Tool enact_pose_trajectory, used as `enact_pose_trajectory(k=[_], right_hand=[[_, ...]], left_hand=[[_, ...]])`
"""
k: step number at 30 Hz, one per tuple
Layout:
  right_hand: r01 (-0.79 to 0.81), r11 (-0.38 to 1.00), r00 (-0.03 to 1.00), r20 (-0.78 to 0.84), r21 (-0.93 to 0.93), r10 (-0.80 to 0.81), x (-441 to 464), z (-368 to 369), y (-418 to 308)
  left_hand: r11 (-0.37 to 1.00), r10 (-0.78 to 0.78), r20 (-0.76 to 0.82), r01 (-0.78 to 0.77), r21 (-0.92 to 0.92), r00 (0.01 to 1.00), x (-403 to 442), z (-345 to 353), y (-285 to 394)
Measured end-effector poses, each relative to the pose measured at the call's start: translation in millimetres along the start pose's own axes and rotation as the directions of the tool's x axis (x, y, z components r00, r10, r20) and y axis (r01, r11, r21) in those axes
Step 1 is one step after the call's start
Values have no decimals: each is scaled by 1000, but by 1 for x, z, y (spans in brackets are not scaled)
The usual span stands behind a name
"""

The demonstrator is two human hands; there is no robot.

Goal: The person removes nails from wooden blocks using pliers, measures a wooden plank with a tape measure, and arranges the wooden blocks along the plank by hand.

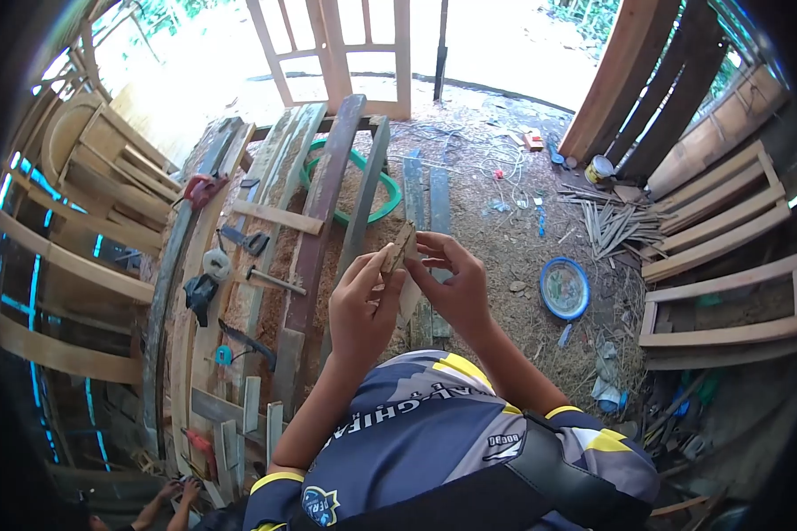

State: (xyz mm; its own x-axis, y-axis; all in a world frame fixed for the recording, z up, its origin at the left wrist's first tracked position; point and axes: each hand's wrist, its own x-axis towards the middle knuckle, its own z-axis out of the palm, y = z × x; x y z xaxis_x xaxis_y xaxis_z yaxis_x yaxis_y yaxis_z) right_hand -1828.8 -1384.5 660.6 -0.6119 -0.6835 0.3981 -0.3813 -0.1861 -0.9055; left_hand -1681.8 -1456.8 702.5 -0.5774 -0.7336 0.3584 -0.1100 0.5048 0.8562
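A small brown piece of wood (400, 248) is held up in front of the chest, tilted. My left hand (363, 296) has its fingers wrapped round the lower left side of it. At its right side, my right hand (452, 279) has bent fingers pressed close to the piece and to a pale sheet-like strip (410, 296) hanging below it. Where the right fingertips touch is partly hidden. Left of the hands lies a workbench of long planks (314, 239), with a hammer (277, 281) and a short wooden slat (277, 217) on it.
Bench items include a saw (243, 239), a teal tape measure (224, 355) and a red clamp (204, 190). A blue-rimmed basin (565, 288) and scrap sticks (615, 226) lie on the floor at right. Wooden frames (726, 332) stand beyond. A co-worker's hands (184, 493) show at bottom left.
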Motion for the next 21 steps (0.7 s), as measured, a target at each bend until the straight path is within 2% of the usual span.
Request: enact_pose_trajectory(k=[5,8,11,14,21], right_hand=[[25,991,998,-45,-132,-31,-5,-12,-13],[188,953,973,-87,-238,-214,-9,-15,-11],[318,842,924,-57,-436,-378,-13,-22,-10],[306,861,930,-66,-406,-361,-19,-17,-13],[123,959,988,-58,-256,-143,-33,1,-15]], left_hand=[[996,80,27,-80,-26,996,-1,7,4],[990,138,36,-139,19,990,-7,16,3],[991,132,51,-131,-17,990,-12,18,1],[993,119,60,-118,-14,991,-17,16,4],[998,43,16,-42,-48,999,-31,-2,-4]])
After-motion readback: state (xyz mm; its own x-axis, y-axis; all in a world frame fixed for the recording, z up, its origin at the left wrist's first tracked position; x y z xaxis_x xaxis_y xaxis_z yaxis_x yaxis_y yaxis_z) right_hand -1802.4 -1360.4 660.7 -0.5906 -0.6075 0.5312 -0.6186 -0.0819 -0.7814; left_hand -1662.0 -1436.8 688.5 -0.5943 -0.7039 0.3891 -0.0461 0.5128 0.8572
